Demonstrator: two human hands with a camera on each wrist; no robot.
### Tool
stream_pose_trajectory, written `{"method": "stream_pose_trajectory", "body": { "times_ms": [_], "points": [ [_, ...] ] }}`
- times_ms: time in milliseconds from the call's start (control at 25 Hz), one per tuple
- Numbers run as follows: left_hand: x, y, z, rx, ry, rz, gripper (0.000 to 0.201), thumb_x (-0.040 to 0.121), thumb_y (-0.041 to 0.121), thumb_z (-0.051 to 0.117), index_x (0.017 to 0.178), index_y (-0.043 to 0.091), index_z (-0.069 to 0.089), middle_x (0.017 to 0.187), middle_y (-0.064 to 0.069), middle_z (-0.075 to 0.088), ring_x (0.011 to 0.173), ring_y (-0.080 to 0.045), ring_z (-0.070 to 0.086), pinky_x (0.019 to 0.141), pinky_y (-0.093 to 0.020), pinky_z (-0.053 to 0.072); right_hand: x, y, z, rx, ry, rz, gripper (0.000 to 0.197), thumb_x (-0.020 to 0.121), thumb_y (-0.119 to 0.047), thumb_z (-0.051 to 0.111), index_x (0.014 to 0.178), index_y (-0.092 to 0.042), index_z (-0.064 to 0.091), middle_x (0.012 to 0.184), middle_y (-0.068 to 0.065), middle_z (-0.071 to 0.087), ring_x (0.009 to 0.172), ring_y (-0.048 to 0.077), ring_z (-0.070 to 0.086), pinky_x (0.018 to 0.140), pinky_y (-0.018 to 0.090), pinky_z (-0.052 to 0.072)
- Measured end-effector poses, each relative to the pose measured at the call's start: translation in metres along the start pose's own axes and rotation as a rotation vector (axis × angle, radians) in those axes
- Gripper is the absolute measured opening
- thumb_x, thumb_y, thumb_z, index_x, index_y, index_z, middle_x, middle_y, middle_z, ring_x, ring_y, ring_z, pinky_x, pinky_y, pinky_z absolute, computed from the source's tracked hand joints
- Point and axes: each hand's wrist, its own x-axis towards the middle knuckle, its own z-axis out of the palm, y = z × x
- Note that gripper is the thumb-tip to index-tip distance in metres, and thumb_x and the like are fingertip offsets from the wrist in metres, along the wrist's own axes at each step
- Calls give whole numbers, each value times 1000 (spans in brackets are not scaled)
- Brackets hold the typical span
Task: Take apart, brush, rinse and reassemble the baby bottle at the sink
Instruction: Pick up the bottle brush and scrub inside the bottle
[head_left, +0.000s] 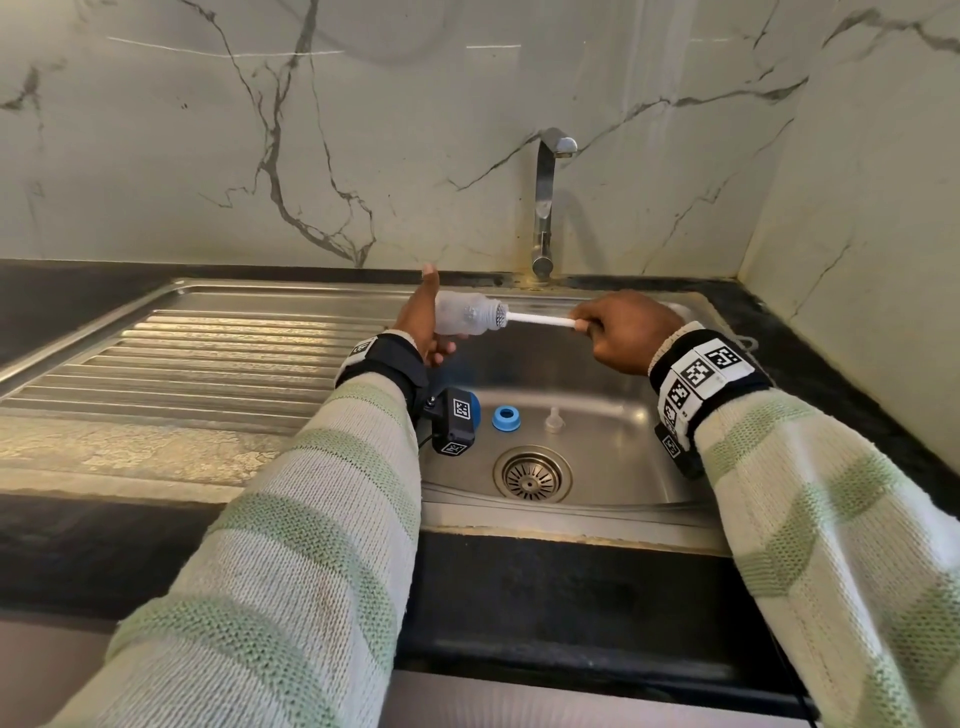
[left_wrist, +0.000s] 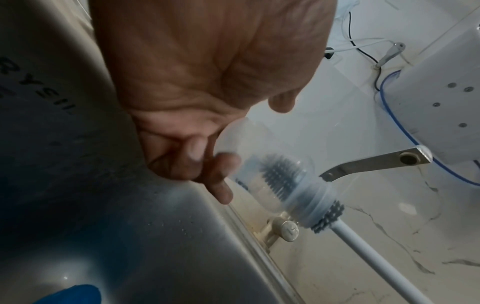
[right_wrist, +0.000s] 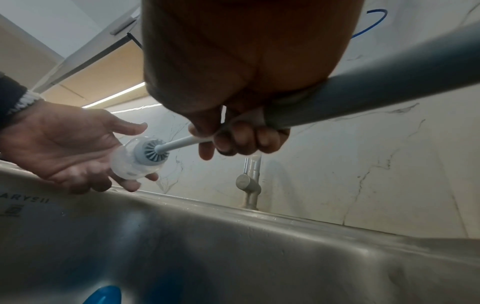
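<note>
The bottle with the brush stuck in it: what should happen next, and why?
Probably push the brush deeper. Some bristles are outside the mouth of the bottle, and its base end looks unreached. The left hand holds the bottle sideways over the sink; the right hand grips the handle.

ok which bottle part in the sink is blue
The blue ring, left of the clear teat on the sink floor; the teat is colourless.

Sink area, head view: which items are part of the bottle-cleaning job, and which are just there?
In the job:
- bottle, held by left hand
- brush, head in the bottle, handle gripped by right hand
- blue ring and clear teat, on the sink floor
- tap, not running

Just there:
- drainboard
- strainer
</note>
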Motion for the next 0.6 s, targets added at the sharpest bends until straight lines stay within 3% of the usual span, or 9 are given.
{"method": "stream_pose_trajectory", "body": {
  "times_ms": [80,160,240,320,400,480,600],
  "points": [
    [2,-3,-1,94,-3,45,59,89,72,43,96,15,59,74,-11,62,43,-12,40,42,-19,30,0,4,1,-2,48,-7,19,93,-23,53,99,-20,70,91,2,70,83,24,61,79,37,53],
    [8,1,1,24,18,122,35,91,47,55,96,13,59,74,-9,56,43,-13,39,41,-19,29,1,3,-2,24,79,-1,18,91,-21,52,95,-19,69,87,3,68,81,25,60,77,39,52],
    [10,7,3,-87,14,163,24,84,32,54,98,14,60,74,-9,57,43,-15,41,44,-21,29,1,-4,-4,54,22,21,17,90,-18,49,90,-17,66,81,4,65,76,25,58,73,37,50],
    [10,5,2,-136,-10,125,26,86,35,50,96,12,60,75,-12,60,46,-17,45,46,-22,30,1,-9,-3,21,16,22,16,90,-18,49,87,-16,64,79,5,65,73,25,57,70,35,49],
    [9,-1,0,-71,-23,14,50,95,57,40,94,12,63,74,-12,65,47,-16,48,47,-22,33,1,-5,-1,-9,55,8,17,92,-20,51,88,-17,67,82,5,67,74,25,59,71,34,52],
    [8,-5,-1,60,-32,-19,68,91,72,35,97,11,65,69,-10,64,43,-12,44,43,-19,32,1,3,1,-9,95,-18,18,93,-22,53,93,-17,71,88,5,70,79,24,61,77,37,52],
    [13,-1,2,12,13,50,39,94,49,51,99,11,57,66,-9,53,39,-13,38,38,-17,27,0,0,-2,23,109,-22,18,92,-21,53,96,-19,70,89,2,68,83,24,59,79,37,50]
  ]
}}
